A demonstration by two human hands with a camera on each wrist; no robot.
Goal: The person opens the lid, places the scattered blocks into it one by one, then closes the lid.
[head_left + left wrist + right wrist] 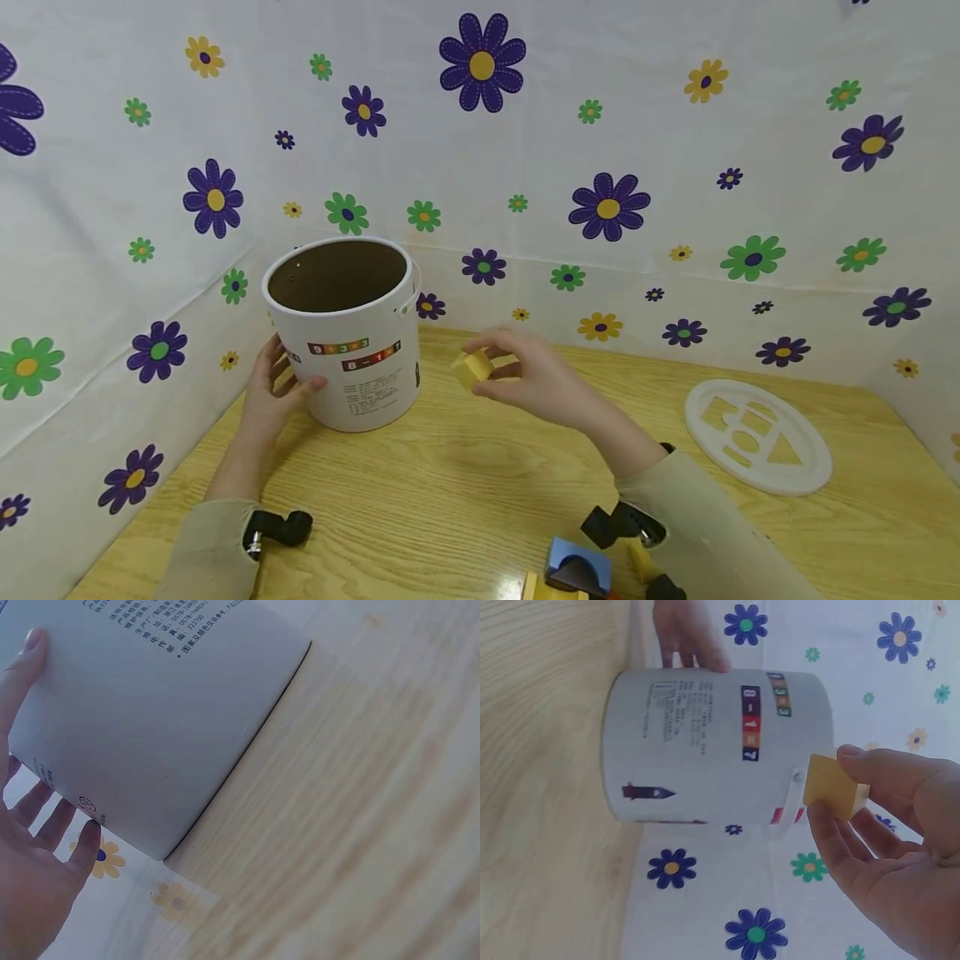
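Note:
A white bucket (pixel 367 367) with printed sums and small text stands upright on the wooden table, its dark inside showing at the top. My left hand (pixel 273 387) holds the bucket's left side, thumb on the front and the other fingers around the side; fingertips (pixel 90 832) touch the wall in the left wrist view. To the right of the bucket, my right hand (pixel 536 375) pinches a yellow block (pixel 472 368) between thumb and fingers, raised above the table. In the right wrist view the yellow block (pixel 831 786) appears in front of the bucket's rim end.
A white round lid (pixel 798 467) with shaped cutouts lies on the table (pixel 420 517) at the right. Near the front edge are a blue block (pixel 592 562) with an arched cutout and other blocks, partly hidden. Flower-patterned sheeting (pixel 510 158) stands behind and at the sides.

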